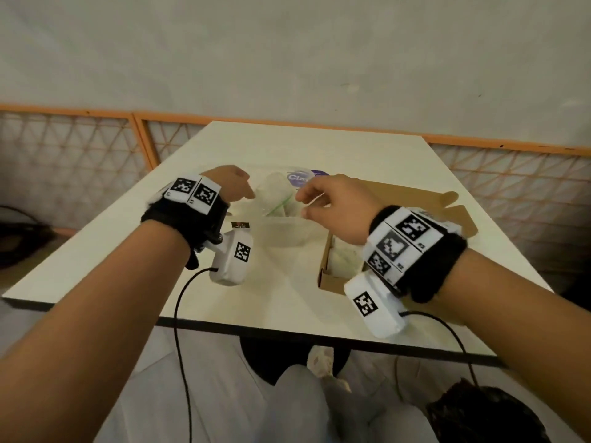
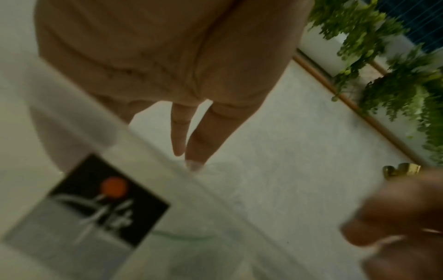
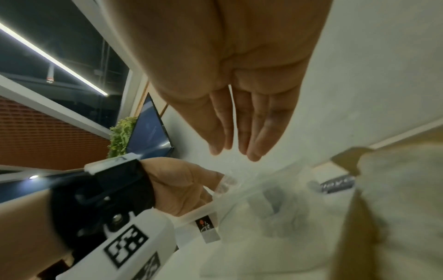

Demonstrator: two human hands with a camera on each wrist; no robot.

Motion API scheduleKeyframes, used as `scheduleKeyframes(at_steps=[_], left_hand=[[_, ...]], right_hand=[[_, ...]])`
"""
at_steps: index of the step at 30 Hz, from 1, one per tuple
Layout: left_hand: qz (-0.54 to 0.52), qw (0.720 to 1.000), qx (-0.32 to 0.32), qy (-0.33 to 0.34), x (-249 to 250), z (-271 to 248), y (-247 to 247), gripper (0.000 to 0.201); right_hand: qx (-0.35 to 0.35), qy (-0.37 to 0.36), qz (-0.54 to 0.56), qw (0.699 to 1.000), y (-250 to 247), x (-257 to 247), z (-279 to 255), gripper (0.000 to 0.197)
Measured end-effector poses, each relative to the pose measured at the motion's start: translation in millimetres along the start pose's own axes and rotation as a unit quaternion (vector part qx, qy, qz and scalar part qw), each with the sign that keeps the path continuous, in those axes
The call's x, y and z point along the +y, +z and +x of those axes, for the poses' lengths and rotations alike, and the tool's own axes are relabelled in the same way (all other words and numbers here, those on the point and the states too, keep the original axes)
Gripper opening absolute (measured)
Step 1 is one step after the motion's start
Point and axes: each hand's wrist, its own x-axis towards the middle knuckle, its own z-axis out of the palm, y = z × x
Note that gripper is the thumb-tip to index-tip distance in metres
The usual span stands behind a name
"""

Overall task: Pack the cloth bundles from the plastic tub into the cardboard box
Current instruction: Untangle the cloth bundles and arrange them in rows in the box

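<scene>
A pale wall [image 1: 287,52] and orange lattice fence [image 1: 73,145] back my cream table [image 1: 224,302]. The open cardboard box [image 1: 399,203] sits right, touching the clear plastic tub [image 1: 281,231] — pale cloth bundles [image 1: 275,190] lie in the tub, one already boxed. My left hand [image 1: 228,183] and right hand [image 1: 335,203] hover over the tub, fingers straight, holding nothing.
</scene>
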Motion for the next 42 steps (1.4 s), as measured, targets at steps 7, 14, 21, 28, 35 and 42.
scheduleKeyframes(at_steps=[7, 14, 21, 28, 35, 42], left_hand=[[0.118, 0.993, -0.02, -0.01, -12, 8, 2, 0.022], [-0.074, 0.991, -0.097, -0.053, -22, 9, 5, 0.056], [-0.262, 0.964, -0.047, -0.012, -19, 11, 4, 0.009], [-0.433, 0.896, -0.079, -0.059, -24, 4, -7, 0.027], [-0.449, 0.889, -0.061, -0.056, -20, 0, -10, 0.044], [-0.494, 0.863, -0.097, -0.038, -10, -9, -3, 0.021]], right_hand=[[0.006, 0.161, 0.094, 0.982, 28, -21, 49, 0.041], [0.013, 0.131, -0.036, 0.991, 31, -15, 51, 0.03], [0.118, 0.068, -0.043, 0.99, 30, -4, 46, 0.045], [0.159, 0.044, 0.115, 0.98, 23, -10, 55, 0.037], [0.182, -0.109, -0.076, 0.974, 27, -39, 38, 0.03], [0.14, -0.036, -0.068, 0.987, 26, -35, 45, 0.048]])
